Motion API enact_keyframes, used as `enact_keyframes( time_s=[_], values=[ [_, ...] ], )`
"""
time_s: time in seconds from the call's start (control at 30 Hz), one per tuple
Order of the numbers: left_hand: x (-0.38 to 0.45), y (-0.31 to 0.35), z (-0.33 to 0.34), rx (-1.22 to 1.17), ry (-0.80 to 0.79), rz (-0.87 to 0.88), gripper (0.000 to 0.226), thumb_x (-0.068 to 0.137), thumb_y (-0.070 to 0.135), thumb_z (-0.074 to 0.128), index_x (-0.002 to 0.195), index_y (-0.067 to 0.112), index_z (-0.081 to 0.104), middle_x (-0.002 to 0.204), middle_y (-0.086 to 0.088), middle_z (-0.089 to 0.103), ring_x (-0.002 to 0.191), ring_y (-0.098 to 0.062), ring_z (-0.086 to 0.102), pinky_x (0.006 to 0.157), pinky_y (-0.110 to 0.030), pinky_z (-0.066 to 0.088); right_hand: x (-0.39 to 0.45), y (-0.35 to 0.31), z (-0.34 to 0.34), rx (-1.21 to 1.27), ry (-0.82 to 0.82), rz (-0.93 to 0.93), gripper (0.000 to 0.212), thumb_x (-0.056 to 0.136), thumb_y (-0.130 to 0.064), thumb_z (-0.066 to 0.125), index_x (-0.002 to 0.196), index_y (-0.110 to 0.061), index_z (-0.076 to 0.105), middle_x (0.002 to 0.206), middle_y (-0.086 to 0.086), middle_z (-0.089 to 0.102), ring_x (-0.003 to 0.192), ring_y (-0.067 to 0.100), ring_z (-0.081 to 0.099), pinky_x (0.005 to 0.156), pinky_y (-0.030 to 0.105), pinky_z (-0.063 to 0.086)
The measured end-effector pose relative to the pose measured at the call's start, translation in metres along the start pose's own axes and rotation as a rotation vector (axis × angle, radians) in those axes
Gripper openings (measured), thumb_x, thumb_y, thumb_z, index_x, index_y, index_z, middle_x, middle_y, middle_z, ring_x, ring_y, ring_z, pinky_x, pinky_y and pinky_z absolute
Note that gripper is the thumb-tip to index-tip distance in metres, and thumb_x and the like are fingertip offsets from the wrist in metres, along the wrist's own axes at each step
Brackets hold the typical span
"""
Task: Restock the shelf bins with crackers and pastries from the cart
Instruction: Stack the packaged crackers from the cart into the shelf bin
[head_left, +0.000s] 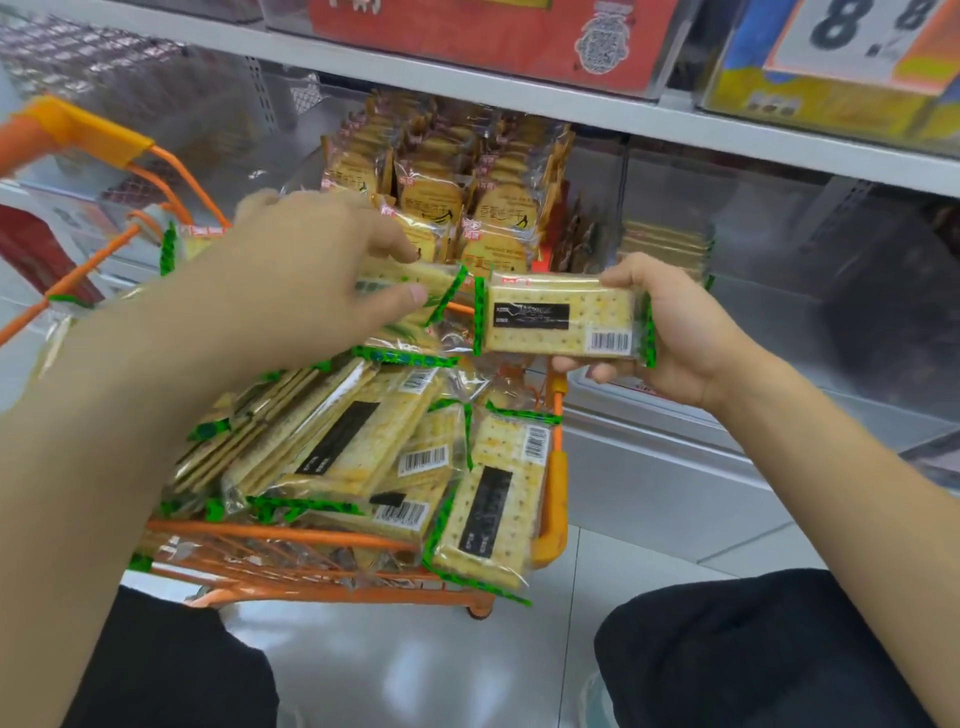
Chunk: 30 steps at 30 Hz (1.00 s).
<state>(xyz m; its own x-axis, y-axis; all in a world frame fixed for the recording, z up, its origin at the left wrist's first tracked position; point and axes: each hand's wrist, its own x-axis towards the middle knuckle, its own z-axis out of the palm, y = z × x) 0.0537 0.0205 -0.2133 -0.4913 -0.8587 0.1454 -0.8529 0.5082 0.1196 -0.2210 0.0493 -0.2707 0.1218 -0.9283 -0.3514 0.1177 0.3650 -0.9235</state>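
Holding a cracker packet (563, 316) by its right end, the right hand (670, 332) has its thumb curled over the top edge and its fingers curled under the bottom. The packet's long axis runs left to right, level, with its flat back face toward the camera. It is a clear wrapper over pale dotted crackers, with green sealed ends, a black label at the centre and a white barcode at the lower right. It hangs above the far right corner of the orange cart (553, 499), in front of the shelf bin (670, 244).

The left hand (311, 260) pinches a second packet (415, 283) between thumb and fingers, its long axis also roughly left to right, its green end nearly meeting the first packet. More such packets (363, 447) lie heaped in the cart at varied angles.
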Motion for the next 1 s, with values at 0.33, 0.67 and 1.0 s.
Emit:
enact_keyframes(
  time_s=[0.33, 0.67, 1.0],
  values=[
    [0.016, 0.021, 0.003, -0.13, -0.237, 0.089, 0.03, 0.092, 0.031, 0.064, 0.122, 0.031, 0.063, 0.098, 0.018, 0.068, 0.083, 0.006, 0.058, 0.071, -0.013, 0.039, -0.014, -0.005, -0.005, -0.12, 0.112, -0.063, 0.031, 0.099, -0.023, 0.044, 0.11, -0.003, 0.066, 0.096, 0.022, 0.076, 0.079, 0.04, 0.071, 0.043, 0.028, 0.051],
    [0.027, 0.047, 0.007, -0.438, -0.033, -0.054, 0.035, 0.094, 0.036, 0.06, 0.128, 0.027, 0.057, 0.118, 0.009, 0.062, 0.109, -0.009, 0.059, 0.092, -0.031, 0.046, -0.018, -0.011, -0.021, -0.024, 0.137, -0.229, 0.044, 0.098, -0.025, 0.039, 0.126, 0.004, 0.058, 0.105, 0.02, 0.075, 0.073, 0.038, 0.071, 0.04, 0.025, 0.038],
    [0.003, 0.111, 0.015, -1.59, -0.152, -0.532, 0.047, 0.095, 0.042, 0.059, 0.124, 0.006, 0.053, 0.114, -0.018, 0.069, 0.084, -0.035, 0.075, 0.078, -0.044, 0.061, -0.017, -0.005, -0.028, 0.13, -0.16, -0.249, 0.035, 0.069, -0.01, 0.056, 0.103, -0.008, 0.061, 0.098, 0.011, 0.067, 0.086, 0.028, 0.064, 0.071, 0.035, 0.053]
  ],
)
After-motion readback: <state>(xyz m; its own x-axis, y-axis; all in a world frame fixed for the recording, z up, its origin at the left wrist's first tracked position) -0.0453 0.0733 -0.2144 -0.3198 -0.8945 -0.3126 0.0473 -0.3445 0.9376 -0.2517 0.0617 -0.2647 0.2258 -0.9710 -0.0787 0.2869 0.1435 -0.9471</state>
